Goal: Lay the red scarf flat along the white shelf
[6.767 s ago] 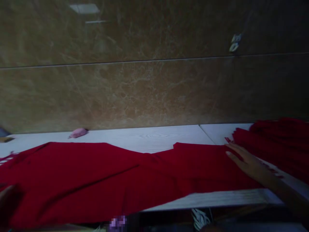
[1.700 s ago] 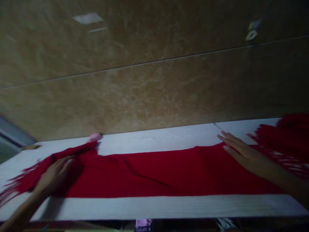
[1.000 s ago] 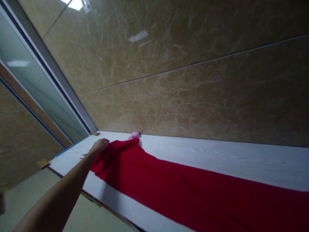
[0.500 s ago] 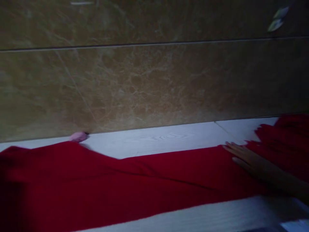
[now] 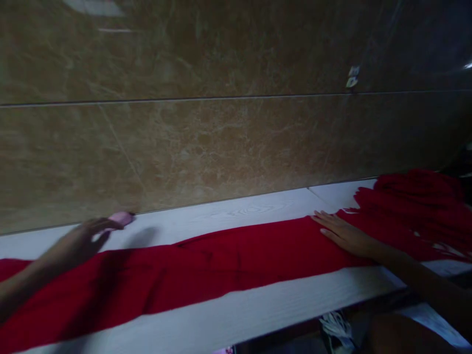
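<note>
in the head view, the red cloth (image 5: 258, 253) stretches left to right along the white table (image 5: 191, 319); the right hand (image 5: 344, 233) is nearer, flat upon it, fingers extended; the left hand (image 5: 79, 241) hangs above its left stretch, thumb and fingers apart

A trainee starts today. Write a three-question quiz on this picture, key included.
1. Which hand rests flat on the long red fabric strip? A) left B) right C) both
2. True or false: the heaped red fabric pile lies toward the picture's right side.
3. Fill in: the small rounded lump near the back edge of the white wood-grained table is ____ in colour.

Key: 1. B, the right hand. 2. True. 3. Pink.
</note>
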`<state>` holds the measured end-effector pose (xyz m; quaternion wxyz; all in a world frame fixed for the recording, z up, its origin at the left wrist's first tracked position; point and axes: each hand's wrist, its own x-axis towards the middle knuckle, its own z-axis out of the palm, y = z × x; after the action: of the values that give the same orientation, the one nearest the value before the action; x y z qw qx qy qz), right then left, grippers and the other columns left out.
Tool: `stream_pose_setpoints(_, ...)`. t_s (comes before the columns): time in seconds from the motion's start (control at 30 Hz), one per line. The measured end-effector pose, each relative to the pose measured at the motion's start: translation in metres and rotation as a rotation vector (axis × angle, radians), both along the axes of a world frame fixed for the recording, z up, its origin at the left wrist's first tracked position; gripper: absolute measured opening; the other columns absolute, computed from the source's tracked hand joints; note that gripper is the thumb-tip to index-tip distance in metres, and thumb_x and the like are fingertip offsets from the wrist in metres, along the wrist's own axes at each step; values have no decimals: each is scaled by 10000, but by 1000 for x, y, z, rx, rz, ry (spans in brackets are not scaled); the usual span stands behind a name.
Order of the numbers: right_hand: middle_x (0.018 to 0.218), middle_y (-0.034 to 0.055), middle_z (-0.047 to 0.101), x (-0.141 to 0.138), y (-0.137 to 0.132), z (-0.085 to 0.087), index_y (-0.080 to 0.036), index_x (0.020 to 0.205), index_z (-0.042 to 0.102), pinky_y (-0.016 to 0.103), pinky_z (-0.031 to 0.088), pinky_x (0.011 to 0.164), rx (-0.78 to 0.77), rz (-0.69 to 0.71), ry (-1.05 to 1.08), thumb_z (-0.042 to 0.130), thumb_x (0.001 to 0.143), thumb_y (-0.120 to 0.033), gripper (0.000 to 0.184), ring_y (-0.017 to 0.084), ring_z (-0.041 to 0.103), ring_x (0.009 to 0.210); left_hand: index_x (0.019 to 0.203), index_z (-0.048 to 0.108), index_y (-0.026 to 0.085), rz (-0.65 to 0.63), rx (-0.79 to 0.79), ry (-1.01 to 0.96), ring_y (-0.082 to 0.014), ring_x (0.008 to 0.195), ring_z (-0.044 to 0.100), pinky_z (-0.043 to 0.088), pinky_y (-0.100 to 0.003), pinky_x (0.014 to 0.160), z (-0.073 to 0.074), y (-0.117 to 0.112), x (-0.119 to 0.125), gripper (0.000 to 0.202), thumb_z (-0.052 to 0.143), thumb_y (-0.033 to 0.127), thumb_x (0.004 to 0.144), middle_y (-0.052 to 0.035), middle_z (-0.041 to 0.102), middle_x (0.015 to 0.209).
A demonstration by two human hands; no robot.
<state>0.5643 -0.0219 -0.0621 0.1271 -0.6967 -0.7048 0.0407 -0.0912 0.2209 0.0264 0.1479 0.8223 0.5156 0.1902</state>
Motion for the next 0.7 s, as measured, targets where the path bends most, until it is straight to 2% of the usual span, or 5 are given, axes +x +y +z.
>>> stream_pose_setpoints(0.1, 1607, 100, 375, -3, 2, 2, -208, 1521, 478, 559, 236, 1236, -17, -2, -16, 292, 981, -630, 710, 313, 284, 1500, 1178, 715, 193, -248, 111, 215, -217, 1260, 597, 416, -372, 1145, -4, -36, 14, 424, 471, 176, 832, -65, 682, 1324)
stream_pose_setpoints(0.2, 1610, 83, 368, -3, 2, 2, -230, 1524, 470, 549, 235, 1234, -10, -5, -21, 295, 973, -636, 707, 299, 286, 1498, 1414, 566, 253, -381, 138, 478, -253, 1422, 466, 372, -436, 1189, -15, -55, 37, 742, 506, 88, 694, -50, 530, 1521)
stream_pose_setpoints(0.37, 1607, 72, 376, 4, 3, -4, -248, 1516, 479, 547, 246, 1229, 1, 8, -3, 329, 956, -638, 700, 306, 302, 1490, 1586, 292, 236, -276, 111, 675, -272, 1507, 325, 276, -520, 1230, -27, -57, 17, 954, 498, 100, 665, -94, 343, 1636)
stream_pose_setpoints(0.57, 1570, 55, 453, 15, 6, -17, -320, 1494, 499, 551, 293, 1213, 81, 36, 65, 373, 946, -601, 629, 328, 367, 1454, 1154, 724, 205, -24, 60, 440, -262, 1143, 673, 480, -367, 1058, -11, -45, -25, 440, 462, 349, 831, -84, 745, 1200)
stream_pose_setpoints(0.7, 1561, 41, 467, 22, 9, -26, -361, 1475, 519, 550, 305, 1210, 104, 76, 108, 388, 936, -598, 603, 342, 387, 1440, 1002, 749, 224, 39, -26, 236, -262, 1021, 702, 530, -347, 969, -4, -46, -34, 494, 556, 613, 767, -58, 777, 1062)
